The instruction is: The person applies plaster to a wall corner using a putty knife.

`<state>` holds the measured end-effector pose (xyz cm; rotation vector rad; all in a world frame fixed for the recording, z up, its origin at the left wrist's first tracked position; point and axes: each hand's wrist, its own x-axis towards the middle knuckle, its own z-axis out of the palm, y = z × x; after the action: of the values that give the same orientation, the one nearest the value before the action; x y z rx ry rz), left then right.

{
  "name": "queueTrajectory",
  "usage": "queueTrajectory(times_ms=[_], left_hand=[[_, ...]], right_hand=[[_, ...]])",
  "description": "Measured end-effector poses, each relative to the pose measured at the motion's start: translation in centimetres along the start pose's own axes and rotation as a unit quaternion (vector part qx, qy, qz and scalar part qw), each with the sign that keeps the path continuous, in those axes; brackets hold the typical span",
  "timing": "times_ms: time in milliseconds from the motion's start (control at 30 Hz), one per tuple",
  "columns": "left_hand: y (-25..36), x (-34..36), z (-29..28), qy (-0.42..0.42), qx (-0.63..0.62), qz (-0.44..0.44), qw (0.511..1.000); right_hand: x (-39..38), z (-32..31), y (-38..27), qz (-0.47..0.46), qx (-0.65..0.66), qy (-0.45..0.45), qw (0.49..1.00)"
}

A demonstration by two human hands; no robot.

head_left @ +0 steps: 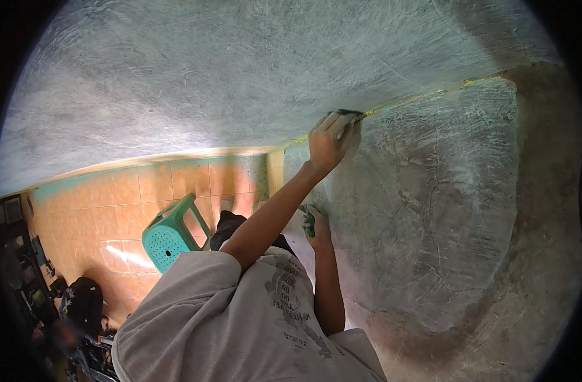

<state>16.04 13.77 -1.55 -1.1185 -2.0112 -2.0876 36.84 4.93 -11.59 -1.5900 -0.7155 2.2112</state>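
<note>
My left hand (329,141) is raised to the inside corner where two grey patchy walls meet. Its fingers are closed on a thin dark flat piece (350,113), whose edge lies against the corner line. Whether that is sandpaper or a scraper I cannot tell. A yellow strip (415,99) runs along the corner beyond the hand. Lower down, my right hand (319,234) is close to the right wall (392,210), with its fingers wrapped round a dark green object (309,221). The fingers hide most of that object, so its kind is unclear.
A green plastic stool (170,239) stands on the orange tiled floor (116,191), left of my legs. A person in dark clothes (84,305) is low at the far left, near dark shelves with clutter (33,267). Cracks run down the right wall.
</note>
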Motion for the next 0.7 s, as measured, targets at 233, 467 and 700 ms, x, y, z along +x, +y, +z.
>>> queueTrajectory(times_ms=[233, 467, 700], left_hand=[[-8.0, -5.6, 0.3, -0.008, 0.045, -0.086, 0.995], [-0.6, -1.1, 0.8, 0.001, -0.006, -0.018, 1.0], [-8.2, -5.9, 0.1, -0.01, 0.035, -0.12, 0.992]], right_hand=[[-0.4, 1.2, 0.2, -0.005, -0.008, 0.004, 1.0], [0.9, -1.4, 1.3, -0.03, 0.0, -0.015, 0.999], [-0.4, 0.8, 0.1, 0.005, -0.018, 0.004, 1.0]])
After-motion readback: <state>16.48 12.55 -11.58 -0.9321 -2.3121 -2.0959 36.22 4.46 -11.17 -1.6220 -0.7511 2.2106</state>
